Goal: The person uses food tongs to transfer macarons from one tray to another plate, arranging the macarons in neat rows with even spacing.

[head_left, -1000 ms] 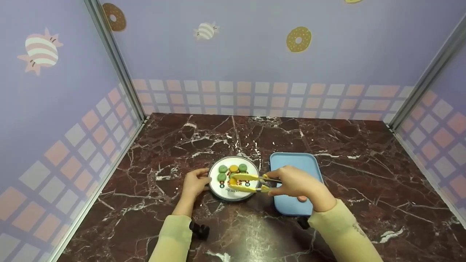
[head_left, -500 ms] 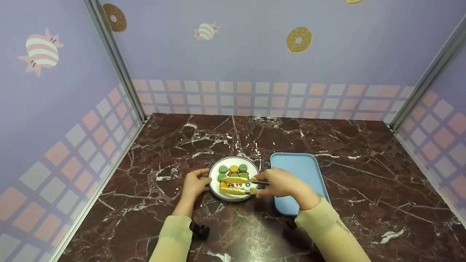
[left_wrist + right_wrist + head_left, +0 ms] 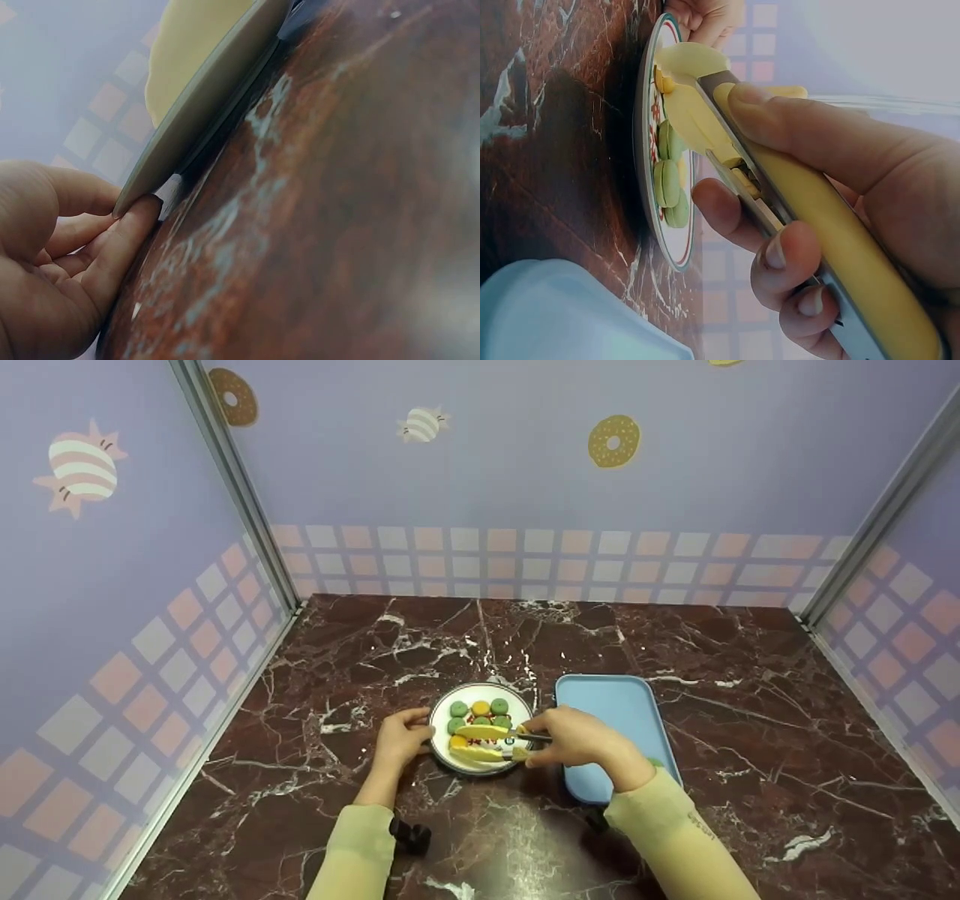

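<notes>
My left hand (image 3: 401, 741) pinches the left rim of a round white plate (image 3: 487, 691), thumb and finger on the edge in the left wrist view. Several green macarons (image 3: 458, 709) and a yellow macaron (image 3: 481, 708) sit in rows on the plate. My right hand (image 3: 581, 737) grips yellow-tipped tongs (image 3: 484, 732), fingers curled round the handles (image 3: 832, 247). The tong tips lie over the plate's front left, on either side of another yellow macaron (image 3: 458, 742); whether both tips touch it I cannot tell. The tongs partly hide the front green macarons.
A blue tray (image 3: 607, 697) stands to the right of the plate, partly beneath my right forearm. A bit of something green (image 3: 655, 762) shows on it beside the sleeve. Patterned walls enclose the dark marbled table (image 3: 360, 645).
The right hand and tongs have moved left and slightly toward me, bringing the yellow macaron to the plate's front left. Over the last half second they barely move. The left hand stays at the rim.
</notes>
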Action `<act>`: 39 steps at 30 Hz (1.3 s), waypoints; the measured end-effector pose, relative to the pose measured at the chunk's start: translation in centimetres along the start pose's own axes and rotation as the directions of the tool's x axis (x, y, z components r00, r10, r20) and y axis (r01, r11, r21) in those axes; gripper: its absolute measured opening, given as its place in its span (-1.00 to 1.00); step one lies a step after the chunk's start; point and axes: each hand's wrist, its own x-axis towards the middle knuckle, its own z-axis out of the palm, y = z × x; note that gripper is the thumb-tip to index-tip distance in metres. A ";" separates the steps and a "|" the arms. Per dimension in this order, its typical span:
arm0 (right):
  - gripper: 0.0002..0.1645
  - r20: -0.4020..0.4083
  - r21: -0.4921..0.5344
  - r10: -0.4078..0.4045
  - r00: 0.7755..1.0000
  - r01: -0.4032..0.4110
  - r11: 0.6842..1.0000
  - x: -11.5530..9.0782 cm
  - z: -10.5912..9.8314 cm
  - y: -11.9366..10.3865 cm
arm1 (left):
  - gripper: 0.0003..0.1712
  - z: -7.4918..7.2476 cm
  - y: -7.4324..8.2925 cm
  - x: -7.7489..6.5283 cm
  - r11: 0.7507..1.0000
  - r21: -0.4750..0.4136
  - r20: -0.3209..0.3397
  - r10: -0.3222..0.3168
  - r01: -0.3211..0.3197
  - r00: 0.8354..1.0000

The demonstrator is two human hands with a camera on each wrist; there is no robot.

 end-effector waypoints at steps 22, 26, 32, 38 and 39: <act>-0.55 -0.002 0.059 0.057 0.998 -0.057 0.997 -2.4 -1.1 0.2 | -0.48 0.0 0.0 0.0 1.000 0.005 -0.005 0.017 -0.017 1.000; -0.52 -0.011 0.061 0.090 0.996 -0.089 0.994 -3.5 -1.6 0.3 | -0.49 0.0 0.0 0.0 1.000 -0.010 -0.003 0.019 -0.019 1.000; -0.46 -0.001 0.089 0.134 0.991 -0.134 0.987 -5.0 -2.2 0.7 | -0.50 -0.1 0.1 -0.2 0.999 -0.028 -0.010 0.039 -0.039 0.999; -0.43 -0.013 0.101 0.125 0.992 -0.123 0.987 -6.5 -2.3 1.2 | -0.49 0.0 0.0 0.1 1.000 -0.023 -0.009 0.004 -0.004 1.000; -0.43 -0.014 0.100 0.126 0.992 -0.124 0.987 -6.8 -2.3 1.3 | -0.49 0.0 0.0 0.1 1.000 -0.021 -0.009 -0.001 0.001 1.000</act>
